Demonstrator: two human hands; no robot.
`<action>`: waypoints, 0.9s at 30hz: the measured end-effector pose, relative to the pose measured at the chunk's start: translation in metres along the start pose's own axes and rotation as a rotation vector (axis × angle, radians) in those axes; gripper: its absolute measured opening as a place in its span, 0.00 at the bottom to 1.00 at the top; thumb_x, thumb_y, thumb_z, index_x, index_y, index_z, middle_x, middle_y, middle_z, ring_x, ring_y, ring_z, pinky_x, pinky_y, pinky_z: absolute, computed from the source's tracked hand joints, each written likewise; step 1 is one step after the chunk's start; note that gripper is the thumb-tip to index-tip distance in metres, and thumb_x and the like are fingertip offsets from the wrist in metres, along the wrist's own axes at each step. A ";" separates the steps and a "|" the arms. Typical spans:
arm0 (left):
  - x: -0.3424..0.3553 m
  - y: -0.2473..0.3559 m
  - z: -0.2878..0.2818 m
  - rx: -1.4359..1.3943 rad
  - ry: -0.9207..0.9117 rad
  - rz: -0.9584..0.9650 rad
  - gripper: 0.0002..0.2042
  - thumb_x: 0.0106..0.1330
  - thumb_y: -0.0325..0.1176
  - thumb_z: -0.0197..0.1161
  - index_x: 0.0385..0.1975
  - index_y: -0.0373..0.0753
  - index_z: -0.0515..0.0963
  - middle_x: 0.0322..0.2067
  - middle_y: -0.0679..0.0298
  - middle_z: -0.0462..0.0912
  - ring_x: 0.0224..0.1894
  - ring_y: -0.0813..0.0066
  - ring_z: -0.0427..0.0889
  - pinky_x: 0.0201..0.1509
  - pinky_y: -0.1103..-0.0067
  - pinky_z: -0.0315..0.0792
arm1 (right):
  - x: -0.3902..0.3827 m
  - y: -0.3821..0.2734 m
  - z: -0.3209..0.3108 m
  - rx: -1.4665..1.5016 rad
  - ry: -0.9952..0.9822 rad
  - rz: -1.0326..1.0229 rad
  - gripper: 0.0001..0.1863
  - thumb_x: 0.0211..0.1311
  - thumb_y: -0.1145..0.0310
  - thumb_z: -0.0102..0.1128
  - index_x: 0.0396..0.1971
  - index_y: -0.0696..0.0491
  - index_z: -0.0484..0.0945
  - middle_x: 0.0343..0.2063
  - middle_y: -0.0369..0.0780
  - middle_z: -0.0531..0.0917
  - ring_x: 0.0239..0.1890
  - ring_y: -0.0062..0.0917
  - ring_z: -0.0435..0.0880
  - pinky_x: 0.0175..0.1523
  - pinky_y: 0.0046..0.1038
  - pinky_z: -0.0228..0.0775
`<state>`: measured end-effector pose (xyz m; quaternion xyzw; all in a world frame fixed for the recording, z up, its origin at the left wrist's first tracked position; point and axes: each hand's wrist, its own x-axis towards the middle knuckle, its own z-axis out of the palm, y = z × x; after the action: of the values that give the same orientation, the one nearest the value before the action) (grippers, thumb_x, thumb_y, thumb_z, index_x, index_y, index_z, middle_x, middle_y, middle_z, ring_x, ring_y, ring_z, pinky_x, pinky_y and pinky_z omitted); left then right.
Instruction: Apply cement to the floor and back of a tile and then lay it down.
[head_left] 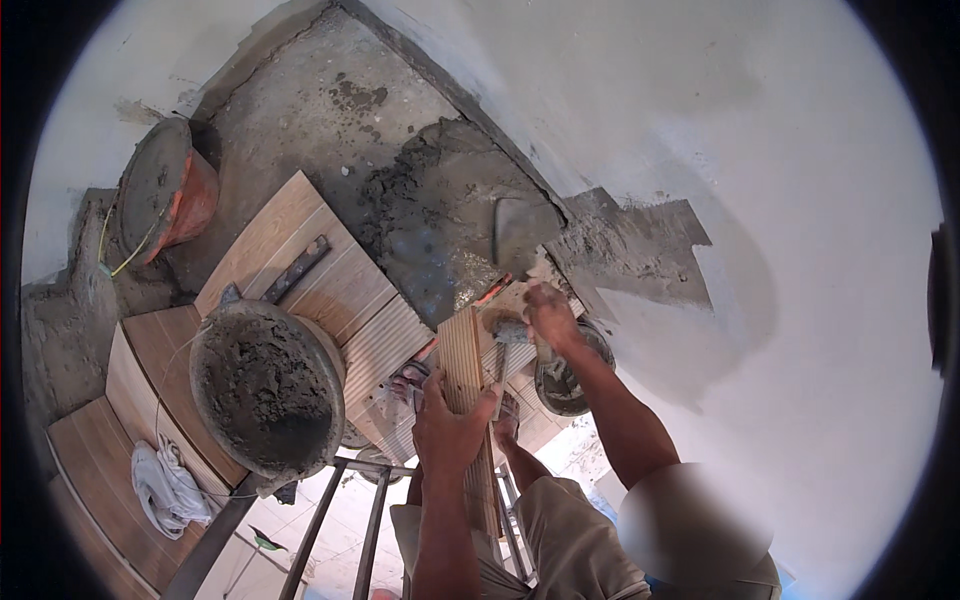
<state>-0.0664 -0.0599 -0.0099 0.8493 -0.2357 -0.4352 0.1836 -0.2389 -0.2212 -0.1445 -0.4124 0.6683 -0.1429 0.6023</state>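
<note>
Left hand [452, 425] grips ribbed tile [462, 360]; right hand [550, 315] closed on trowel [522, 232] over mortar bed [430, 210], white wall [780, 150] beside.

platform: wood-grain tiled landing [335, 290]
on it: mortar bucket [268, 388], flat metal bar [297, 268], white rag [168, 487]
concrete patch: wet mortar heap [440, 215]

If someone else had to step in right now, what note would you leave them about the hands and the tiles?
Left hand: grips a wood-look tile standing on edge.
Right hand: holds a trowel over the mortar bed.
Nearby: mortar bucket at left, orange bucket in the corner, white rag.
Done: several tiles laid; mortar dumped on the bare floor.
Left: mortar looks unspread; held tile not set.
</note>
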 end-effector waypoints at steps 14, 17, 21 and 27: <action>-0.002 0.016 -0.008 0.000 -0.151 -0.086 0.47 0.52 0.59 0.73 0.67 0.35 0.67 0.59 0.42 0.78 0.61 0.45 0.79 0.67 0.60 0.69 | 0.020 0.023 -0.024 -0.571 -0.038 -0.601 0.23 0.78 0.53 0.45 0.45 0.60 0.77 0.30 0.52 0.86 0.26 0.46 0.84 0.40 0.39 0.78; 0.000 0.006 -0.008 0.019 -0.114 -0.076 0.46 0.52 0.59 0.73 0.67 0.36 0.68 0.58 0.42 0.79 0.60 0.44 0.79 0.66 0.60 0.70 | -0.006 0.017 0.013 -0.528 -0.105 -0.513 0.22 0.76 0.54 0.51 0.50 0.61 0.75 0.32 0.56 0.85 0.35 0.56 0.85 0.45 0.46 0.79; -0.003 0.010 -0.008 0.014 -0.080 -0.056 0.42 0.53 0.58 0.74 0.64 0.38 0.70 0.55 0.44 0.82 0.57 0.45 0.81 0.63 0.59 0.72 | -0.062 0.029 0.026 -0.382 0.150 -0.547 0.22 0.75 0.53 0.55 0.51 0.59 0.73 0.33 0.59 0.83 0.38 0.60 0.83 0.42 0.50 0.76; -0.008 0.005 -0.008 -0.042 -0.091 -0.053 0.40 0.53 0.56 0.76 0.63 0.41 0.71 0.50 0.47 0.85 0.53 0.47 0.84 0.60 0.60 0.74 | -0.068 0.103 0.028 -0.476 0.420 -0.142 0.19 0.70 0.57 0.62 0.46 0.58 0.71 0.31 0.58 0.82 0.38 0.61 0.82 0.41 0.56 0.72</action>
<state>-0.0649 -0.0586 0.0027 0.8305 -0.2123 -0.4829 0.1787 -0.2569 -0.0994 -0.1754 -0.5487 0.7623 -0.1065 0.3263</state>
